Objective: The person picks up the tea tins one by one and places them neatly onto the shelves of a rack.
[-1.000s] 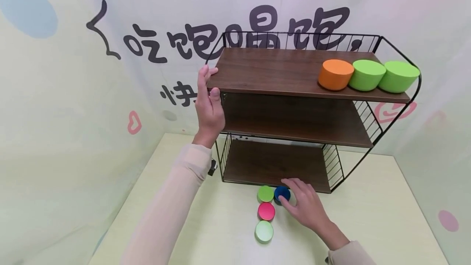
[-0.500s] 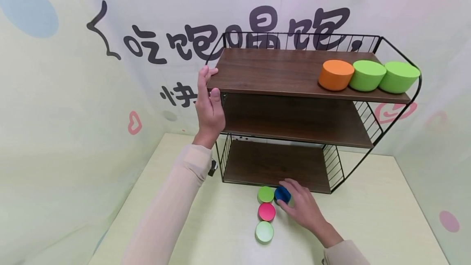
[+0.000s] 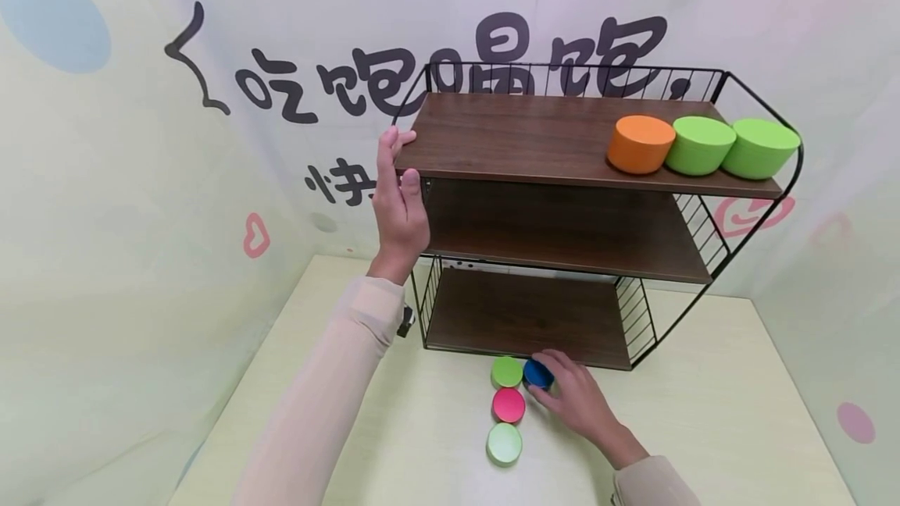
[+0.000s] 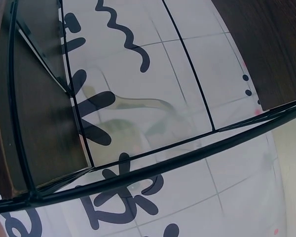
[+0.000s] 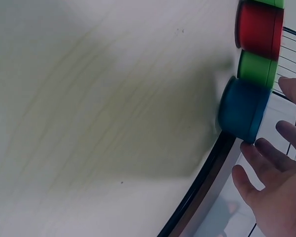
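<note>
My left hand [image 3: 401,213] grips the upper left corner of a three-tier rack [image 3: 520,135] with dark wooden shelves and a black wire frame. A fingertip curls over the side; the thumb lies at the front edge. My right hand [image 3: 575,398] has its thumb and fingers spread around a small blue round container [image 3: 537,374] on the table before the bottom shelf. In the right wrist view a fingertip is right at the blue container's [image 5: 242,109] edge. Left of it stands a green round container [image 3: 506,372], with a pinkish-red one [image 3: 508,405] and a pale green one [image 3: 504,444] lined up toward me.
An orange round container [image 3: 641,145] and two green ones, the middle one [image 3: 699,146] and the end one [image 3: 761,149], stand at the top shelf's right end. The bottom shelf's front edge [image 3: 527,356] lies just behind the blue container. A lettered backdrop [image 3: 211,178] surrounds the table.
My right hand has moved slightly left and its thumb and fingers have come closer around the blue container. The left hand keeps its place on the rack.
</note>
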The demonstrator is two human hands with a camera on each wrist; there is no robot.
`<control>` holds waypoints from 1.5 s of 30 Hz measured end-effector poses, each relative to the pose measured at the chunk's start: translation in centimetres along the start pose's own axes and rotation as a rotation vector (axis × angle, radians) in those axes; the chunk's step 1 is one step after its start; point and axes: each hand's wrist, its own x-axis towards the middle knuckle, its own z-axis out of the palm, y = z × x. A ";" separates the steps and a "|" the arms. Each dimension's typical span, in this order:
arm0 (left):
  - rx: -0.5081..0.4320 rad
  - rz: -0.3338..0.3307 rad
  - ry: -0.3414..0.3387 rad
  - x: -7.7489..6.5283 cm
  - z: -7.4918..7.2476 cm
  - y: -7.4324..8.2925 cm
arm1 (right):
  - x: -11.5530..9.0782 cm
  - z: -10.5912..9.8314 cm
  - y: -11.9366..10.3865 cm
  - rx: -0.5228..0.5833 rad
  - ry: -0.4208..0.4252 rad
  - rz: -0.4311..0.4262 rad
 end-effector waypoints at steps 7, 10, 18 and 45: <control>-0.007 0.002 0.001 -0.1 0.1 -0.1 | -0.1 0.4 0.1 -0.008 -0.009 0.023; -0.005 0.004 0.000 0.0 0.0 -0.1 | -0.2 0.5 0.2 -0.009 -0.007 0.026; -0.001 0.000 -0.002 0.0 0.0 0.0 | -0.3 0.9 0.4 -0.002 -0.015 0.048; -0.010 0.005 -0.008 0.0 -0.1 0.1 | -0.7 -0.9 -0.5 -0.060 -0.004 0.006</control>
